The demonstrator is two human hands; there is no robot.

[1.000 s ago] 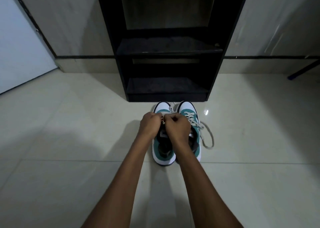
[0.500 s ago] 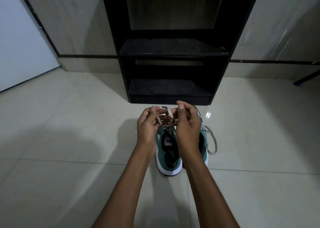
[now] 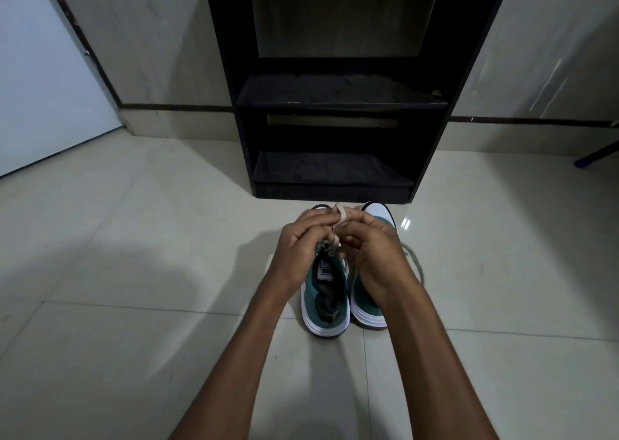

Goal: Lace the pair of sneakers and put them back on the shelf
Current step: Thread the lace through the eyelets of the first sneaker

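Both hands, left (image 3: 303, 255) and right (image 3: 371, 252), are pinching the lace (image 3: 341, 217) above the left sneaker (image 3: 326, 300) sitting on the floor (image 3: 134, 272), just in front of the shelf (image 3: 331, 171).

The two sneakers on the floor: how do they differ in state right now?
The left sneaker has both hands, left hand and right hand, pinching its lace above the tongue; nobody touches the right sneaker. The left sneaker's lace is gathered in the fingers, while the right sneaker's lace trails loose onto the floor tiles. Both are teal with white soles, toes toward the black shelf.
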